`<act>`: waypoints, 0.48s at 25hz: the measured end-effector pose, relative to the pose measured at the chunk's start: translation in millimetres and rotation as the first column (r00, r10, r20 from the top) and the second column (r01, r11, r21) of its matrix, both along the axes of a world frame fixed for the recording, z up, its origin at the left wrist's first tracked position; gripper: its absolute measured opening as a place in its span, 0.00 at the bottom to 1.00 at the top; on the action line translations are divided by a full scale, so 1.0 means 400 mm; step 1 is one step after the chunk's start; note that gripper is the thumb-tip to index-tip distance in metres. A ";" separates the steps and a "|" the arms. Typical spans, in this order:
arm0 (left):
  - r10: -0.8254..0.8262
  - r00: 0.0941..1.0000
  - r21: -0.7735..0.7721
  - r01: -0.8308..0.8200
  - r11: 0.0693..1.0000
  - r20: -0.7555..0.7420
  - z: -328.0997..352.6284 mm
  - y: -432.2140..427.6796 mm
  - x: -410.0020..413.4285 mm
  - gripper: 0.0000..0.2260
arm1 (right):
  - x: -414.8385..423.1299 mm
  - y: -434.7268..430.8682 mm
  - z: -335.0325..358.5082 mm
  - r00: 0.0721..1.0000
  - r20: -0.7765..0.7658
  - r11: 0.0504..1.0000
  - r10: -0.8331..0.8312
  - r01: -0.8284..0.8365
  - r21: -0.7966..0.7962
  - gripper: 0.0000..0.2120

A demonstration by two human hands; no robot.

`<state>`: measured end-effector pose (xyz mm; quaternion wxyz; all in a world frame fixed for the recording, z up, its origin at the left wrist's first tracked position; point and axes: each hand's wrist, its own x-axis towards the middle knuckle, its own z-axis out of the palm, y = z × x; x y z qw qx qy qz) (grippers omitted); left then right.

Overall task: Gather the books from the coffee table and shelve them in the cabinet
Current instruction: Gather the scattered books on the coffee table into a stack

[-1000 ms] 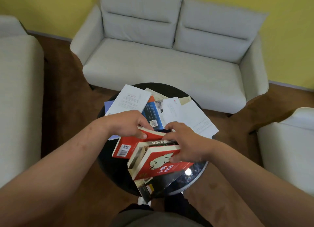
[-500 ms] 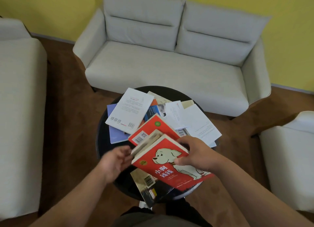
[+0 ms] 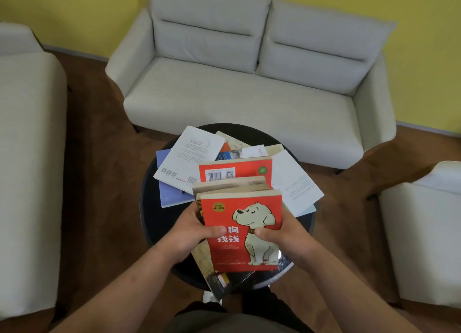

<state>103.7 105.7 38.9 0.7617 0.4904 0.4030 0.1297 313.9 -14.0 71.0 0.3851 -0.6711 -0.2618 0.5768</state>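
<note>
The left hand [image 3: 189,233] and right hand [image 3: 282,235] clamp opposite sides of the red dog book [image 3: 249,220], thumbs on its cover, above the black counter [image 3: 149,208]. The books behind it [image 3: 232,184] show only page edges. A dark book [image 3: 219,282] underneath is mostly covered. Half a second ago only the right hand gripped the stack, which was tilted.

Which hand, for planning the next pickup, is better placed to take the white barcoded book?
Probably left: the left hand is nearer the white book, and the right hand can hold the red dog book.
</note>
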 end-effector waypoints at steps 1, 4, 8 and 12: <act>0.004 0.999 0.073 -0.002 0.997 -0.033 0.004 0.002 0.001 0.30 | -0.002 -0.005 -0.008 0.999 0.034 1.000 -0.015 0.015 0.000 0.23; 0.022 0.992 0.205 0.004 0.979 -0.127 0.006 -0.011 0.012 0.27 | -0.007 -0.021 -0.028 0.992 0.062 0.994 -0.105 0.106 -0.003 0.25; 0.017 0.990 0.257 0.021 0.966 -0.142 -0.024 -0.045 0.008 0.29 | -0.008 -0.044 -0.051 0.991 0.037 0.992 -0.128 0.129 -0.010 0.33; -0.081 0.971 0.388 0.165 0.907 -0.223 -0.055 -0.067 -0.039 0.32 | 0.012 -0.069 -0.044 1.000 0.003 1.000 -0.015 0.015 0.024 0.37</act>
